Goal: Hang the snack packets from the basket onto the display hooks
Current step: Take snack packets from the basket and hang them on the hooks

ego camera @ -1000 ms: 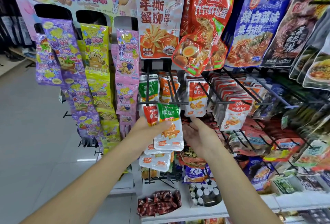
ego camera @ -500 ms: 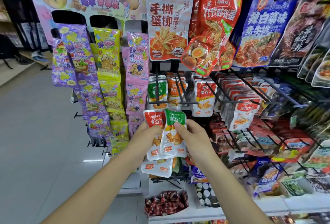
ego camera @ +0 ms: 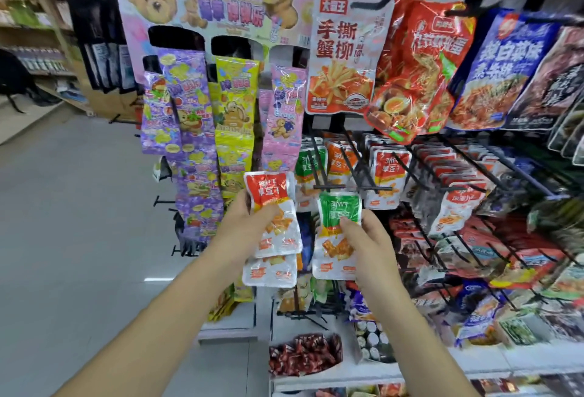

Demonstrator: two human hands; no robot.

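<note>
My left hand [ego camera: 249,227] grips a small stack of red-topped snack packets [ego camera: 271,207], with another packet of the stack [ego camera: 270,270] showing below it. My right hand [ego camera: 366,238] pinches a green-topped snack packet [ego camera: 339,216] by its upper part, held upright just below the tips of the black display hooks [ego camera: 347,162]. The two hands are apart, each with its own packets. Those hooks carry green, orange and red packets of the same kind [ego camera: 311,162]. No basket is in view.
Large snack bags [ego camera: 347,58] hang on the upper row. A bear-printed card stand with purple, yellow and pink candy strips [ego camera: 234,105] stands left of the hooks. Lower hooks and shelf trays [ego camera: 303,354] hold more snacks. Grey shop floor [ego camera: 79,207] lies to the left.
The green-topped packet has passed from the left-hand stack to my right hand and moved right, toward the hook tips. The camera has come closer to the rack.
</note>
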